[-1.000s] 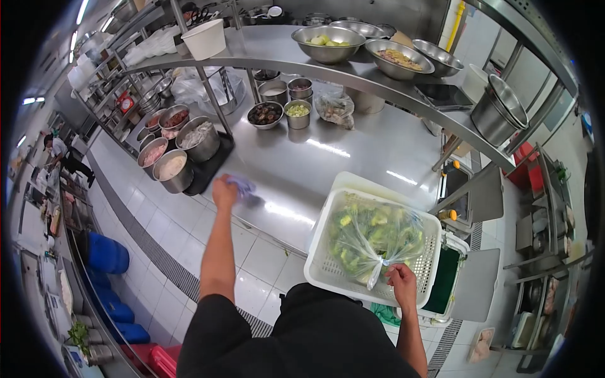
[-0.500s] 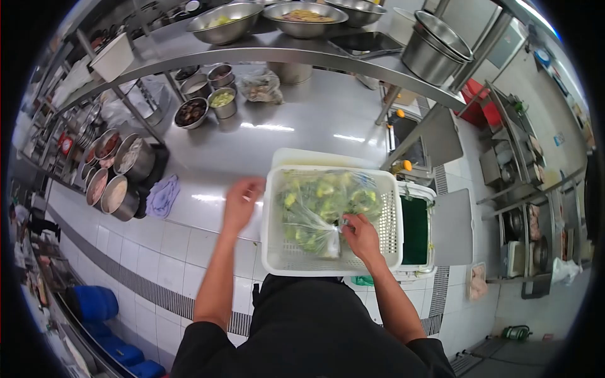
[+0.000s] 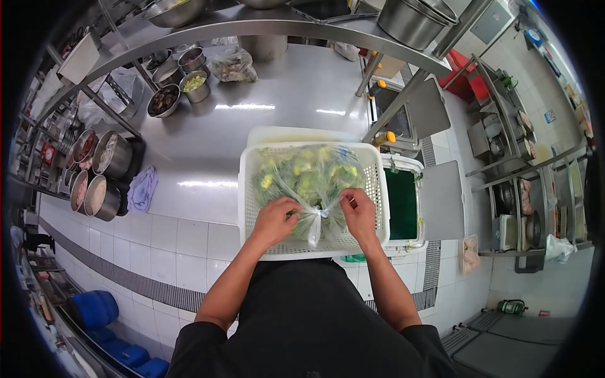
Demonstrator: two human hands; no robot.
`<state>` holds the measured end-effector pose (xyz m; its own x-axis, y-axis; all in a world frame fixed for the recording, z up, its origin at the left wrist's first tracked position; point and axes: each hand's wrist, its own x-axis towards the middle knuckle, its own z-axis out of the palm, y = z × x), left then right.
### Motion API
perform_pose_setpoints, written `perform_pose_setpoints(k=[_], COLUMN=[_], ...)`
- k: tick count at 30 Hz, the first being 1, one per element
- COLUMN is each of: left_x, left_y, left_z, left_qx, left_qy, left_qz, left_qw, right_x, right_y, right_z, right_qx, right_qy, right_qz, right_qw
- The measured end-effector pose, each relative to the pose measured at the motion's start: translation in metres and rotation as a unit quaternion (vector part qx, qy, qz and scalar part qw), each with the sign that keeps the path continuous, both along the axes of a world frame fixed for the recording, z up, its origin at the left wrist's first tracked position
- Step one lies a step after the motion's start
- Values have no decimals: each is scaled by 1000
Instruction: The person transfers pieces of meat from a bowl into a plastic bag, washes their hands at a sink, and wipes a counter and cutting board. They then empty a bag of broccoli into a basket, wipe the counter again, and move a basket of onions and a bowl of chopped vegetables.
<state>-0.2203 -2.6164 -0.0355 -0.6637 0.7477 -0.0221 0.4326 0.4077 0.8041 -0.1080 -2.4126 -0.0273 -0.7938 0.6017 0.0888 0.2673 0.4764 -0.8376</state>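
A clear plastic bag of green leafy vegetables with yellowish tips lies in a white perforated plastic basket. Its gathered, knotted neck faces my body. My left hand is on the near left of the bag, fingers closed on its loose plastic beside the knot. Opposite it, my right hand pinches the plastic to the right of the knot. The basket sits at the steel table's near edge, overlapping another pale container behind it.
A steel shelf spans the far side of the steel table. Metal pots and a purple cloth lie left. A green-bottomed white bin stands right of the basket, near orange-capped bottles.
My left hand has moved from outside the basket's left rim onto the bag. The right hand stays at the bag's neck. The camera view has tilted down and shifted.
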Motion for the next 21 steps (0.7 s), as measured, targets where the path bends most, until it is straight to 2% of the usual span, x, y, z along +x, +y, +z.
perform_pose_setpoints(k=[3, 5, 6, 8, 10, 12, 13, 15, 16, 18, 19, 21], left_x=[2, 8, 10, 14, 18, 21, 23, 26, 27, 27, 27, 29], left_y=[4, 14, 19, 27, 30, 32, 33, 34, 35, 38, 39, 39], left_z=[1, 13, 12, 7, -4, -9, -9, -10, -10, -8, -5, -2], left_qx=[-2, 49, 49, 52, 13, -27, 0, 26, 47, 70, 109, 146], left_qy=[23, -24, -26, 149, 165, 181, 161, 139, 121, 105, 103, 100], left_qz=[7, 38, 38, -18, -22, -24, 8, 38, 60, 79, 78, 72], left_qw=[1000, 998, 998, 987, 986, 983, 987, 989, 990, 989, 986, 982], right_x=[2, 1, 1, 3, 6, 9, 11, 18, 19, 19, 17, 6], right_y=[1, -4, -9, -18, -18, -17, -16, -17, -15, -10, -10, -10], right_z=[7, 2, 2, 4, -4, -5, -4, -2, -6, -7, -2, 10], right_qx=[3, 76, 76, 161, 171, 155, 155, 59, 58, -90, -90, -107], right_qy=[7, -40, -42, -165, -167, -90, -91, -41, -41, 12, 12, -99], right_qz=[41, 159, 159, 180, 169, 174, 174, 178, 177, 174, 172, 129], right_qw=[999, 983, 983, 956, 956, 968, 968, 981, 982, 981, 981, 981])
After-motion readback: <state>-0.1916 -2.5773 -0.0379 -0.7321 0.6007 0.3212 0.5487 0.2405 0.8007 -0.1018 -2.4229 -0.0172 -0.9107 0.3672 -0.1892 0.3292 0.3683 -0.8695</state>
